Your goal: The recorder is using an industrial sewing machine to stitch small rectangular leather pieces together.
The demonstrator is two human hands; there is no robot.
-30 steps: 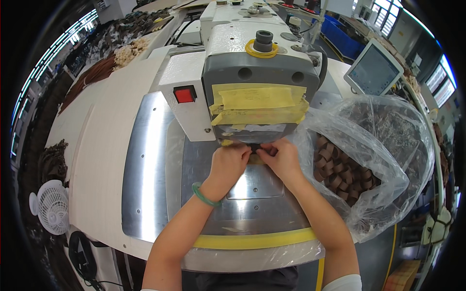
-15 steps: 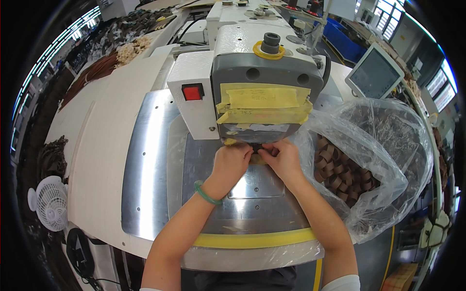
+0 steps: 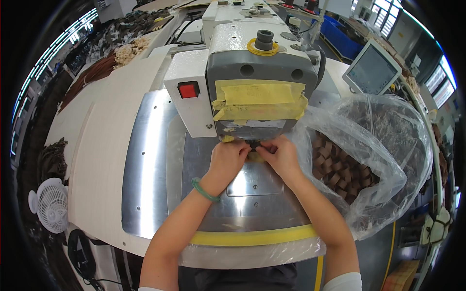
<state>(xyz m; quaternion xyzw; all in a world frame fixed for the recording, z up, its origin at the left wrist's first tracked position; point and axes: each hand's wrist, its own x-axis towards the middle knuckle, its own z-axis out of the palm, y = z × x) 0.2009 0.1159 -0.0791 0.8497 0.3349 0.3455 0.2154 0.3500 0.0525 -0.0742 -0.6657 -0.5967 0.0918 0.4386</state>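
Under the front of a white and grey sewing machine (image 3: 259,68) both my hands are close together, fingers pinched. My left hand (image 3: 226,162), a green bangle on its wrist, is at the left of the machine's working spot. My right hand (image 3: 283,159) faces it from the right. Between the fingertips shows a small dark piece (image 3: 254,144), partly hidden by fingers and machine head; its kind is not clear. Below the fingertips lies a tan patch (image 3: 255,156) at the edge of the metal plate (image 3: 208,213).
A clear plastic bag (image 3: 400,126) on the right holds many brown strip loops (image 3: 342,169). Behind it stands a tilted screen (image 3: 373,70). A red switch (image 3: 188,89) sits on the machine's left side. A white fan (image 3: 51,206) is at far left. Yellow tape (image 3: 252,236) runs along the front edge.
The view has shifted slightly, so the machine appears a little further left. My hands stay at the same spot under the machine head, still pinched, with only slight finger movement.
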